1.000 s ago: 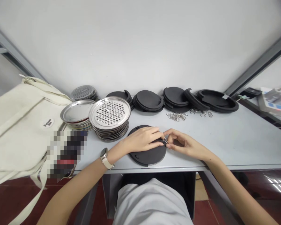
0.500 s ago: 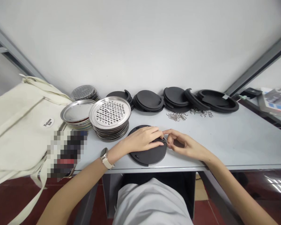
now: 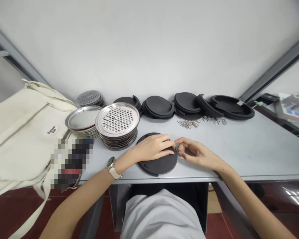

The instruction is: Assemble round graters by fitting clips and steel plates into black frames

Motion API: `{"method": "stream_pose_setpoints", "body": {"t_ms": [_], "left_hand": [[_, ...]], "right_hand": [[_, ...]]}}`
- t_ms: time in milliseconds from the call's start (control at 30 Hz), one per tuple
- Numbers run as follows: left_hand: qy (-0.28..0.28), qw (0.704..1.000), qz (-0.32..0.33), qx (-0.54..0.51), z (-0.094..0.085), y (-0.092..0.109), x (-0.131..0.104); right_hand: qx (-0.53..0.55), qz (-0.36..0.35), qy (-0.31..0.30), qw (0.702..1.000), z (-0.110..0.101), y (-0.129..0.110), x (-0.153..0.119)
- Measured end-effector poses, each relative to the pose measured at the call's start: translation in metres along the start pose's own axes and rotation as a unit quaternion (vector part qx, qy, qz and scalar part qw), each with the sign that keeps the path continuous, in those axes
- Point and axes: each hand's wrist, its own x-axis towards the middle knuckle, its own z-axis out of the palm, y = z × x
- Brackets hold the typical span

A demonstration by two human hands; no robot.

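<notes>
A round black disc (image 3: 161,165) with small slots lies flat on the table near its front edge. Across its top rests my left hand (image 3: 155,147), steadying it, thumb stretched over the surface and fingers bent at the right rim. At that rim a small silver metal clip (image 3: 177,149) spans the gap between my two hands. The thumb and forefinger of my right hand (image 3: 195,153) pinch the clip's outer end. Its inner end is partly hidden by my left fingers, so I cannot tell whether it passes through a slot.
Stacked metal grater plates (image 3: 117,120) and plain metal discs (image 3: 83,119) stand left. Along the wall are black disc stacks (image 3: 157,106) and large black rings (image 3: 249,111). Loose metal clips (image 3: 188,124) lie before them. A cream bag (image 3: 22,132) covers the left end.
The clip has turned slightly at the disc's right rim, and my left fingertips have shifted a little toward it. The disc stays where it was.
</notes>
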Motion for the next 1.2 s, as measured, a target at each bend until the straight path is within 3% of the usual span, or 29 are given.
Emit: {"method": "stream_pose_setpoints", "body": {"t_ms": [667,1200], "left_hand": [[-0.003,1.000,-0.010,-0.007,-0.0006,0.0010,-0.0001],[-0.003,0.999,-0.018,-0.028,-0.0007,0.0010,-0.0006]], "right_hand": [[-0.010,0.038,0.018,0.999,-0.0049,-0.0032,-0.0022],[-0.049,-0.026,0.016,0.998,-0.0060,-0.0044,-0.0013]]}}
